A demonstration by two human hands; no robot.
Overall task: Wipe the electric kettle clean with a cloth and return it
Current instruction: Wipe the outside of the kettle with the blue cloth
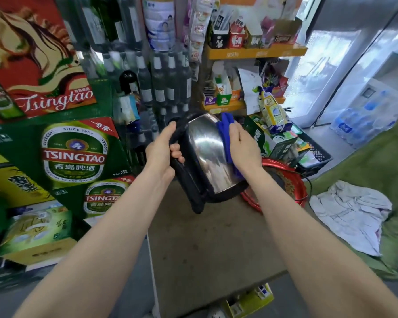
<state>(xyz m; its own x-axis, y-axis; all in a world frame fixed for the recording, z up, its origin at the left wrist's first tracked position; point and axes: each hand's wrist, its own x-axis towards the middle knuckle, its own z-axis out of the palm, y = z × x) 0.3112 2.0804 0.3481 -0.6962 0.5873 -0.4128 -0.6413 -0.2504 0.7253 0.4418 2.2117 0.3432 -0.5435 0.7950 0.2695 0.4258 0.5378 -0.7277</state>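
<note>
Steel kettle [207, 154] is held up off the brown table [205, 249], tilted. The left hand [163, 151] has its fingers wrapped round the black handle [189, 187]. The right hand [242, 145] lies pretty flat on a blue cloth [226, 125], pressing it to the kettle's right side. A white rag [349, 214] lies off right.

Bright daylight from glass door [326, 72] at 2 o'clock, overexposed; glare streaks on kettle [205, 145]; fisheye bending, blur toward edges.

Stacked green beer cartons [74, 154] line the left side. Yellow shelves [255, 52] of packaged goods stand behind a brown tabletop [205, 249]. Daylight enters through glass doors [326, 72] at right.
</note>
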